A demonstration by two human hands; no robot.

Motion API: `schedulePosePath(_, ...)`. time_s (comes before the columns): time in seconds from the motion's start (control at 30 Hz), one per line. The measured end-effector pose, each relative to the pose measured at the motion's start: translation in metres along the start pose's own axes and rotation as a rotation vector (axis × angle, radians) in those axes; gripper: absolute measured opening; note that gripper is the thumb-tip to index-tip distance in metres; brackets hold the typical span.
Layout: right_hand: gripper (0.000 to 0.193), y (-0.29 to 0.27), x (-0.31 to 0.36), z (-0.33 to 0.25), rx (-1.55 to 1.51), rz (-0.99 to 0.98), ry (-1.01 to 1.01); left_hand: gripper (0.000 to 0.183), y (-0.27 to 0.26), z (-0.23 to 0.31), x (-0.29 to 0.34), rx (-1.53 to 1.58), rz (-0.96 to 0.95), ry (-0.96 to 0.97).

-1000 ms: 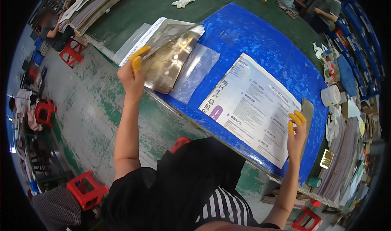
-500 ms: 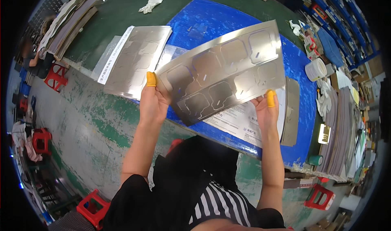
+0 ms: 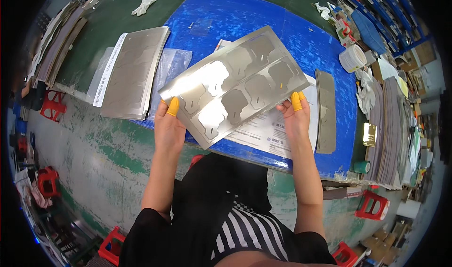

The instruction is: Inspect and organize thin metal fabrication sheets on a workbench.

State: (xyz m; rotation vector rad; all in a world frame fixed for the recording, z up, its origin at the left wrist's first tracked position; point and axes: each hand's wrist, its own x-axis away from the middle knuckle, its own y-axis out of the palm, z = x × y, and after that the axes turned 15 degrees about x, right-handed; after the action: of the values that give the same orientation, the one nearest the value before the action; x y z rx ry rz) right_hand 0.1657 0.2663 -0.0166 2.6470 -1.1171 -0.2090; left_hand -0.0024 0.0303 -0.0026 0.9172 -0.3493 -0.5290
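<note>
Between my two hands, a thin shiny metal sheet [image 3: 235,90] with several etched outlines and small slots is held tilted above the table. My left hand [image 3: 170,125] pinches its left corner, a yellow finger cot on the thumb. My right hand [image 3: 295,118] grips the lower right corner, with yellow cots on its digits. To the left lies a stack of similar metal sheets [image 3: 134,74] with a printed white strip along its edge. Under the held sheet a printed paper [image 3: 263,135] is spread out, partly hidden. A narrow stack of metal pieces [image 3: 326,111] sits right of the paper.
The blue board [image 3: 188,10] covers the green table [image 3: 113,17]. A clear plastic bag [image 3: 172,67] lies beside the left stack. At right stand a white tub [image 3: 352,59], a green tape roll [image 3: 361,167] and piled grey sheets [image 3: 383,130]. A white glove [image 3: 146,4] lies at the back.
The metal sheet has turned flatter, and its bend has eased. Both hands still hold it. The whole view has shifted slightly, with the table's things appearing further left.
</note>
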Motion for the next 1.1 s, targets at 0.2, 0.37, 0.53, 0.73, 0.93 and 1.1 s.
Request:
schedulePosePath(0.2,0.032,-0.003,-0.001,0.002,0.016,0.016,0.057,0.026,0.011,-0.001,0.006,0.105,0.104,0.099)
schedulePosePath(0.37,0.047,0.014,-0.002,-0.014,-0.02,-0.044,0.137,0.022,0.035,-0.001,0.043,-0.9,-0.282,0.559)
schedulePosePath(0.53,0.053,0.016,0.0,-0.02,-0.144,-0.077,0.149,0.031,0.062,-0.043,0.054,-1.194,-0.987,0.507)
schedulePosePath(0.73,0.041,0.004,0.002,-0.003,0.218,0.061,0.082,0.045,0.046,-0.065,0.065,-1.197,-1.109,0.204)
schedulePosePath(0.93,0.046,-0.009,-0.001,-0.004,0.188,0.094,0.155,0.034,0.017,0.0,0.027,-1.353,-0.747,0.463)
schedulePosePath(1.1,0.048,0.002,0.002,-0.006,0.551,0.208,0.036,0.032,-0.041,0.087,-0.007,-1.615,-0.19,0.642)
